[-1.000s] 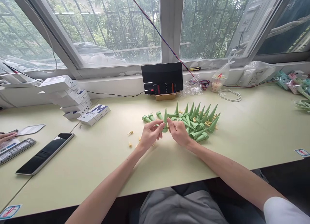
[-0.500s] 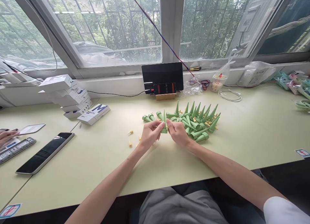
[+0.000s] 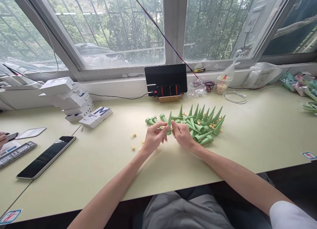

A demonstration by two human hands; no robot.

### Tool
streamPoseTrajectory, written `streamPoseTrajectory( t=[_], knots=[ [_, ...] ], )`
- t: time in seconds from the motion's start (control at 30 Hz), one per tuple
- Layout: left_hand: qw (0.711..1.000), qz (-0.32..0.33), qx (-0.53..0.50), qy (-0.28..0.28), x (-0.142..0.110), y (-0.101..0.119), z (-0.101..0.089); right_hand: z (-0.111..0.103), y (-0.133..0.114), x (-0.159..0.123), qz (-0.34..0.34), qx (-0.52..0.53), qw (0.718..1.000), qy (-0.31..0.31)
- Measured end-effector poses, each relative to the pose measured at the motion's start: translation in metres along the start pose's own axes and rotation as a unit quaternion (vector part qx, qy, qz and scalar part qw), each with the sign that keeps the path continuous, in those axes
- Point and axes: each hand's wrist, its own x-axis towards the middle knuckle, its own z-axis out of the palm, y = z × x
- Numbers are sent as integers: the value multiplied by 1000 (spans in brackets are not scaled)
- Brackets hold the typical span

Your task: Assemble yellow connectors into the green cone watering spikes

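Observation:
My left hand [image 3: 155, 136] is closed on a green plant watering spike [image 3: 169, 119], held nearly upright with its pointed end up and its wide cap low. Thumb and fingers of my right hand [image 3: 183, 135] pinch together just right of the spike. What they hold, if anything, is too small to make out. Behind and right of my right hand lies a heap of green spikes [image 3: 198, 127], several standing point up, with small yellow valves [image 3: 213, 126] among them. A few loose yellow valves [image 3: 133, 147] lie left of my left hand.
A tablet [image 3: 165, 75] and a phone [image 3: 168, 90] stand at the back. White boxes [image 3: 96, 116] are stacked left, near a dark phone-like device [image 3: 47, 157]. Another person's hand [image 3: 3, 139] shows at the far left. A bagged cup [image 3: 222, 84] stands back right.
The spike in my left hand has shifted slightly right and up and tilts a little. My right hand has moved slightly away from it. The other person's hand has drawn back left.

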Motion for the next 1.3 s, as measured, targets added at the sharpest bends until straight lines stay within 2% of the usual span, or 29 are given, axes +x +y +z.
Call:
streamPoseTrajectory(
  t=[0.13,0.3,0.4,0.57,0.8,1.03,1.17,1.3],
  knots=[
    [1000,-9,13,-1,0,3,-1,1,1,0,-8,-28,1000,4],
    [995,-78,-54,-26,1,5,-3,2,4,-2,-42,-57,997,-34],
    [993,-90,-70,-39,2,4,-5,1,5,-3,-53,-59,996,-43],
    [998,-38,-19,-38,1,3,-4,0,2,-2,-35,-31,999,-27],
    [1000,13,14,22,-2,0,2,1,-3,1,45,45,998,-15],
    [992,115,49,17,-1,-8,2,1,0,3,73,76,994,-15],
    [992,112,56,1,-1,-7,3,0,0,4,65,60,996,-5],
    [998,64,26,7,-2,-1,2,0,1,2,26,-6,1000,1]
  ],
)
